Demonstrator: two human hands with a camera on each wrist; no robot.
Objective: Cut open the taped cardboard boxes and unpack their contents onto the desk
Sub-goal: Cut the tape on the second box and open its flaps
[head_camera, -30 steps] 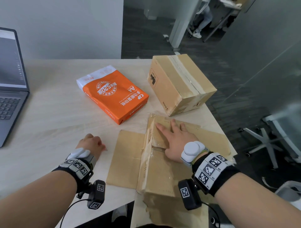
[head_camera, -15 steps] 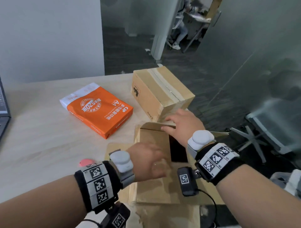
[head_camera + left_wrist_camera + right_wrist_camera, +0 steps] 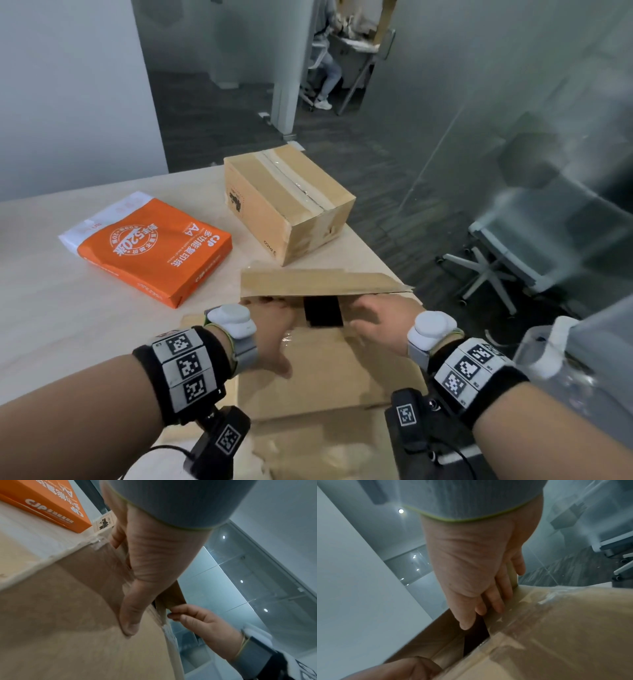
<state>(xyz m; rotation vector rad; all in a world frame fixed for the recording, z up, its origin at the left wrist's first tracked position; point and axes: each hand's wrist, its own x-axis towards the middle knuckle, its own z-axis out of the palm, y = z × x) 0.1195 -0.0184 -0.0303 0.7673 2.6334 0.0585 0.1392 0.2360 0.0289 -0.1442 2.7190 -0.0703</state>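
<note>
The near cardboard box [image 3: 325, 373] lies at the desk's front right, its tape cut and a dark gap [image 3: 323, 310] showing between its flaps. The far flap [image 3: 318, 282] stands up. My left hand [image 3: 270, 329] grips the near flap's edge left of the gap; the left wrist view shows its fingers [image 3: 118, 539] curled over the edge and its thumb [image 3: 130, 618] pressed on the cardboard. My right hand [image 3: 373, 318] grips the edge right of the gap, fingers [image 3: 494, 599] hooked inside. A second box [image 3: 287, 205], still taped, sits behind.
An orange A4 paper ream [image 3: 150, 245] lies left of the taped box on the pale desk [image 3: 68, 325]. The desk's right edge runs beside both boxes. An office chair [image 3: 507, 246] stands on the floor to the right, with a glass wall behind it.
My left hand left the desk and came to the box. Both hands moved to the flap edges at the gap, and the far flap now stands up. My view tilted upward.
</note>
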